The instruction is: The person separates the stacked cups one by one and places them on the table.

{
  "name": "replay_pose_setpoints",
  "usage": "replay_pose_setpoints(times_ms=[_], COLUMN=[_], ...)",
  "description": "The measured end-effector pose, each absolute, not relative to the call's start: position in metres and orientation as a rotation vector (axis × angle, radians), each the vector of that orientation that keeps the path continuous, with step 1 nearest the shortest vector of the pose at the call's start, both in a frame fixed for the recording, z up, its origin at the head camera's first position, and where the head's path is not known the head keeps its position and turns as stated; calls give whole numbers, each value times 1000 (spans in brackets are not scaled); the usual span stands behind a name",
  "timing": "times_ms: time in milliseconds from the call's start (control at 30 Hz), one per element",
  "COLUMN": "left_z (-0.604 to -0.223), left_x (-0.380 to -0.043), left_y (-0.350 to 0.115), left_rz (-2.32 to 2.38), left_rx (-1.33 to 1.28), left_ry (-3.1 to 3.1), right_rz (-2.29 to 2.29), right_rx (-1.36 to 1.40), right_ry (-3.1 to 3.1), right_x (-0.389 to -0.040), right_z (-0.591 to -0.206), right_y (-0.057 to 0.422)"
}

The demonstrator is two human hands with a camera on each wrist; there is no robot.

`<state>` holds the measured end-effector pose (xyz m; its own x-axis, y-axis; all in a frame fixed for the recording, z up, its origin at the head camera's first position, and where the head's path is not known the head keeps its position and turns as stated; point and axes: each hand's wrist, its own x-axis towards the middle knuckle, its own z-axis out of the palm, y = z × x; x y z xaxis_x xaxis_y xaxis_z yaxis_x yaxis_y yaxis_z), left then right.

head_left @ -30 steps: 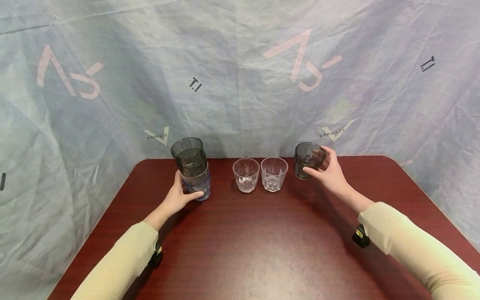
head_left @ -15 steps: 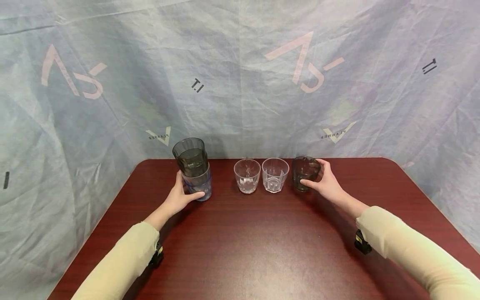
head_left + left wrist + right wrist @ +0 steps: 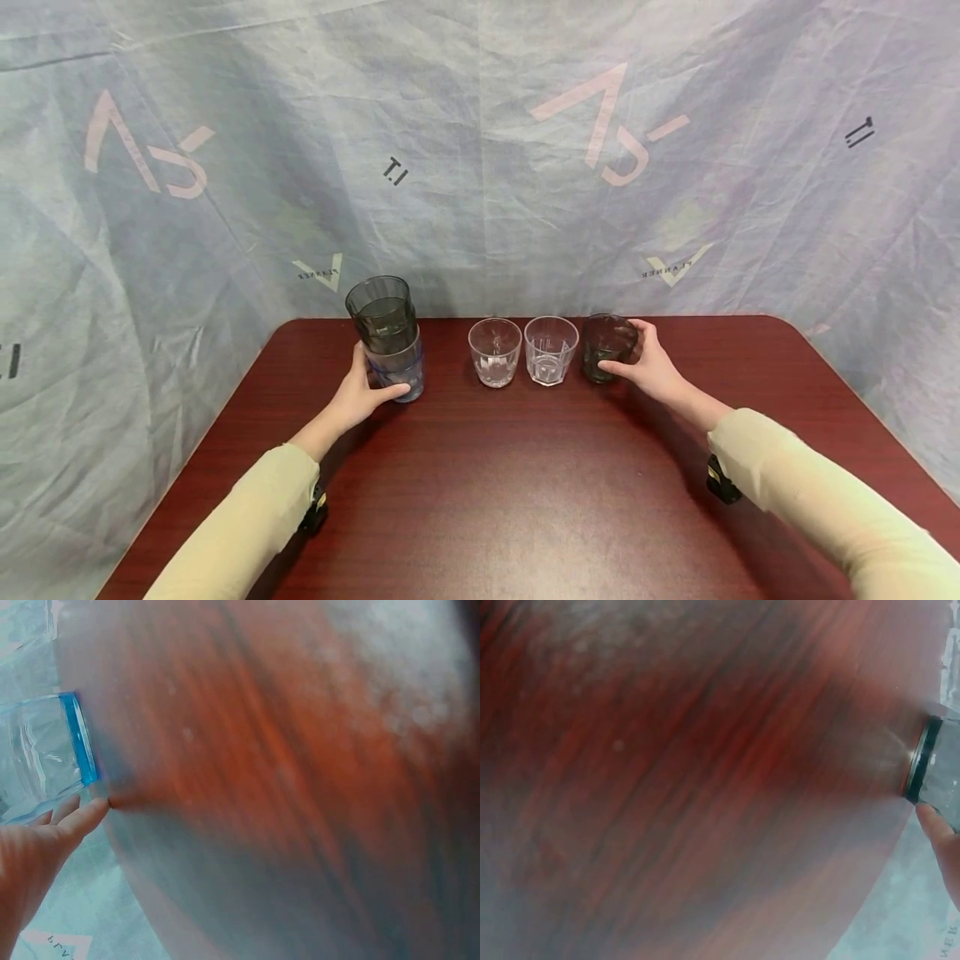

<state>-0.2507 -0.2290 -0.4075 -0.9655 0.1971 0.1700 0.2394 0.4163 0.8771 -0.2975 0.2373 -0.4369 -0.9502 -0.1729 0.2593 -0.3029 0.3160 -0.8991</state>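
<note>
At the left of the table (image 3: 480, 467), my left hand (image 3: 356, 400) grips the lower glass of a stack, a blue-tinted glass (image 3: 397, 372), with the thumb across its front. Smoky dark glassware (image 3: 381, 315) is nested in the top of it and rises above the hand. On the other side, my right hand (image 3: 651, 367) holds a smoky dark glass (image 3: 604, 348) from its right side, thumb in front. That glass stands upright, close beside a clear faceted glass (image 3: 551, 350). In the left wrist view, the blue base (image 3: 81, 739) shows near the fingertips.
A second clear glass (image 3: 494, 353) stands left of the faceted one, so the clear pair sits between my hands. Behind the table's far edge hangs a grey printed cloth (image 3: 480, 167), which also closes off both sides.
My right hand has brought the smoky glass down and slightly left, from above the table to beside the clear faceted glass. My left hand and its stack stay in place.
</note>
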Motion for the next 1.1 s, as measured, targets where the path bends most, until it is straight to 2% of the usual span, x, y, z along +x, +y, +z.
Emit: replay_pose_setpoints(times_ms=[267,533,800,1100], left_z=[-408,-406,-407,-407], left_x=[-250,-250,-250,-251], left_y=[-228,-228,-229,-229], left_rz=[-1634,-1634,-1629,-1623], left_rx=[-394,-394,-399,-398], left_ry=[-2616,-2615,-2606,-2620], right_rz=[1692,1632,1606,1600], right_rx=[401,438,627,895], right_ry=[-2450,-2302,-2230,-2226], right_x=[-295,-291,-271,-267], right_z=[-430,-391,-330,-303], right_y=[236,219,164,95])
